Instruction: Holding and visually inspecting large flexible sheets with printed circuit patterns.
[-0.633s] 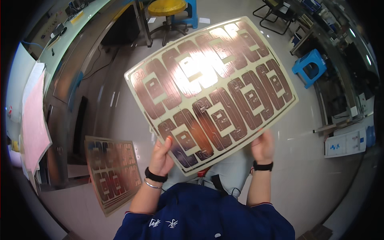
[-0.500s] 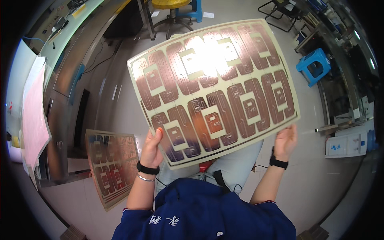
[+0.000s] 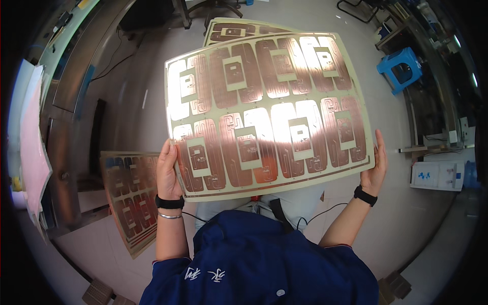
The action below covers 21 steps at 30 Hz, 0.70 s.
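A large printed circuit board panel [image 3: 244, 168], pale green with rows of shiny copper patterns, is held up in front of me. My left hand [image 3: 169, 170] closes round its lower left edge, thumb on the near face. At the opposite edge, my right hand [image 3: 374, 165] grips the lower right side, its fingers running up along it; the thumb is mostly hidden. Behind the held panel's top edge another similar panel [image 3: 231, 31] shows; what supports it is hidden. Several more copper panels [image 3: 131, 195] lean together low on my left.
A blue plastic stool [image 3: 401, 70] stands at the right. Beyond it a metal-framed bench [image 3: 450, 114] runs along that side, with a white container [image 3: 437, 176] below. On the far left are a metal cabinet [image 3: 76, 76] and pink sheets [image 3: 34, 157]. A wheeled chair base [image 3: 216, 7] stands ahead.
The held panel has levelled out and shifted slightly left. My left hand moved left and up along its edge, my right hand slid outward to the right side. The panel behind has come into clear sight.
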Motion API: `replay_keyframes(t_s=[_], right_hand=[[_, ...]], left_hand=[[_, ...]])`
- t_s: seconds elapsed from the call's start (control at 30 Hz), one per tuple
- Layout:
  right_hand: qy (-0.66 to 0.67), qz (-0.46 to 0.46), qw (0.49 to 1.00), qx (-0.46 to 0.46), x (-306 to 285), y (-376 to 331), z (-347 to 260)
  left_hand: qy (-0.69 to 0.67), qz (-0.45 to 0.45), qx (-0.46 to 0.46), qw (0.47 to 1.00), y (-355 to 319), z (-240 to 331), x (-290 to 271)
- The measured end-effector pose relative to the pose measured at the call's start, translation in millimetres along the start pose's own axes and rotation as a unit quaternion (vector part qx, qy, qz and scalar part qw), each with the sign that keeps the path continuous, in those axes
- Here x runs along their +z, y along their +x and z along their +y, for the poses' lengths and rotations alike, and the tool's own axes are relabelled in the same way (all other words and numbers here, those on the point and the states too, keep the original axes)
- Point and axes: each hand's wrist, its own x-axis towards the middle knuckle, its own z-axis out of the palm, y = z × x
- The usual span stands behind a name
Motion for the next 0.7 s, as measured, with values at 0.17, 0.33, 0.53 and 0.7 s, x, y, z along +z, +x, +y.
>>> replay_keyframes(t_s=[0.17, 0.33, 0.53, 0.7], right_hand=[[-0.048, -0.003, 0.999, 0.000, 6.3, 2.2, -5.7], [-0.052, -0.064, 0.996, 0.040, -5.2, 5.9, -6.4], [-0.115, -0.120, 0.981, -0.097, -4.5, 15.6, -13.3], [-0.015, -0.091, 0.984, -0.150, 3.7, 21.9, -20.7]], left_hand=[[0.048, 0.036, 0.020, 0.998, 1.2, 1.7, -8.1], [0.032, -0.025, 0.087, 0.995, 3.8, 7.2, -21.5], [0.009, -0.039, 0.162, 0.986, 2.8, 20.4, -18.8], [0.024, -0.101, 0.246, 0.964, 3.9, 33.0, -7.2]])
